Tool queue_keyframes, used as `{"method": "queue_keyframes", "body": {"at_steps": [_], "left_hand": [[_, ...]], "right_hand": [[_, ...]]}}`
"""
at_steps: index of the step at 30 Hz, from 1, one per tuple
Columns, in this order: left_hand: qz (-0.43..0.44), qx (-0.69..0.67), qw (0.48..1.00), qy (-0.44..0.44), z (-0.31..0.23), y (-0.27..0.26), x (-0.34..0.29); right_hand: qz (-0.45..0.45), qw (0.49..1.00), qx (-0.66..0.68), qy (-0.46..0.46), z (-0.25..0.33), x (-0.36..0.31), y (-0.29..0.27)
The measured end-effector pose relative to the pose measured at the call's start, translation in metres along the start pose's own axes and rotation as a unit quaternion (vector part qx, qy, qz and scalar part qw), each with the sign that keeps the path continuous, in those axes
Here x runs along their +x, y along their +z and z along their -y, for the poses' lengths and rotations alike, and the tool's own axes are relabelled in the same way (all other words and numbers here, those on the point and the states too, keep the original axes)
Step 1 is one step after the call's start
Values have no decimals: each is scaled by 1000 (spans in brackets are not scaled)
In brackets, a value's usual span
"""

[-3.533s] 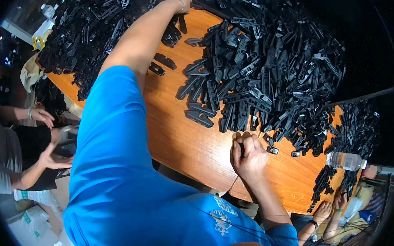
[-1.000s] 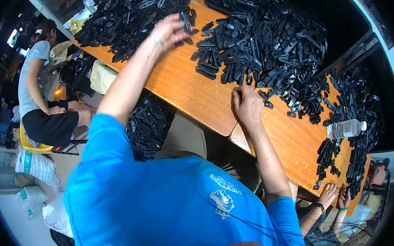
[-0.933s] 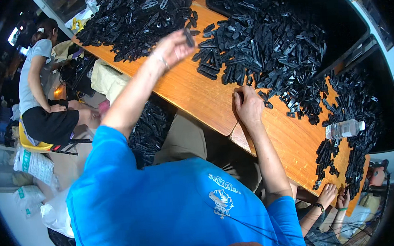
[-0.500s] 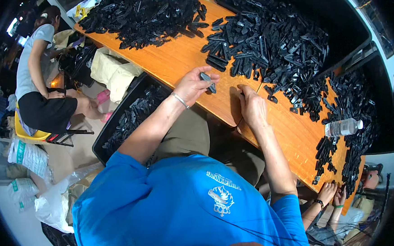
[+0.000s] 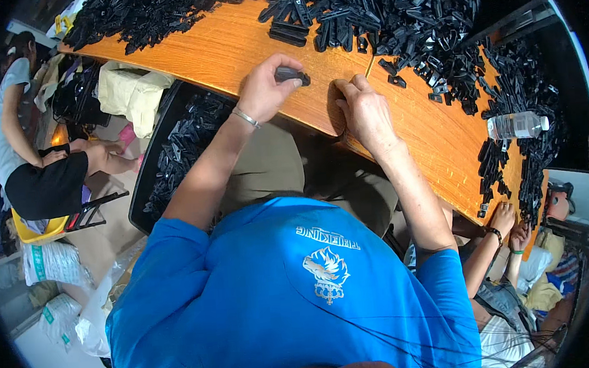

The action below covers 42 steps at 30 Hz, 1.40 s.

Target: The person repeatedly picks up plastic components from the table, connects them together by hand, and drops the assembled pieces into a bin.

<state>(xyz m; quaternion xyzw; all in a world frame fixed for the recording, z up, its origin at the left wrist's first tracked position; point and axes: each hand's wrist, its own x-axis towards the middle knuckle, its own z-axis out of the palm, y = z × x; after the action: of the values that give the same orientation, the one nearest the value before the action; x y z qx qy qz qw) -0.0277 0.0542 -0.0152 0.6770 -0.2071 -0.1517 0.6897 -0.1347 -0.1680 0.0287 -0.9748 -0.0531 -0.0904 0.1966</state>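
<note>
My left hand [image 5: 261,91] is closed around a small, long black plastic part [image 5: 289,75], held between thumb and fingers above the wooden table [image 5: 209,59]. One end of the part pokes out past the thumb. To the right, my right hand [image 5: 367,114] rests by the table's near edge with its fingers curled and pressed together. Whatever it may hold is hidden. Beyond both hands lies a heap of similar black parts [image 5: 392,16], with a short row of black parts [image 5: 289,33] beside it, closest to my left hand.
Another dark heap [image 5: 143,18] lies at the far left. Below the table edge stands a black bin [image 5: 183,147] of parts. A clear bottle [image 5: 517,126] lies on parts at right, near another person's hands [image 5: 506,218]. A seated person [image 5: 18,127] is at left.
The view has shifted, so the table sits higher in it. My left hand has turned the black part from steep to nearly level. My right hand stays curled near the edge.
</note>
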Motion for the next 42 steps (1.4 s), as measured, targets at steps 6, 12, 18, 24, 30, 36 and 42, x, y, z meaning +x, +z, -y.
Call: {"method": "queue_keyframes", "body": {"at_steps": [6,12,18,24,30,36,42], "left_hand": [[-52,309,942,122,-3,-10,-2],[-40,391,907,152,-16,11,-12],[-107,352,904,218,-21,18,-18],[-42,253,951,172,-15,30,-41],[-33,155,980,122,-17,37,-43],[-33,197,974,107,-20,28,-44],[-133,396,886,202,-23,5,-20]], "right_hand": [[-16,1000,5,-20,-2,4,-6],[30,999,21,19,3,9,-7],[31,995,67,71,9,11,-5],[-19,971,231,58,30,13,12],[-92,972,206,-58,29,-8,4],[-119,978,132,-114,23,-5,5],[-135,980,146,-1,2,17,13]]}}
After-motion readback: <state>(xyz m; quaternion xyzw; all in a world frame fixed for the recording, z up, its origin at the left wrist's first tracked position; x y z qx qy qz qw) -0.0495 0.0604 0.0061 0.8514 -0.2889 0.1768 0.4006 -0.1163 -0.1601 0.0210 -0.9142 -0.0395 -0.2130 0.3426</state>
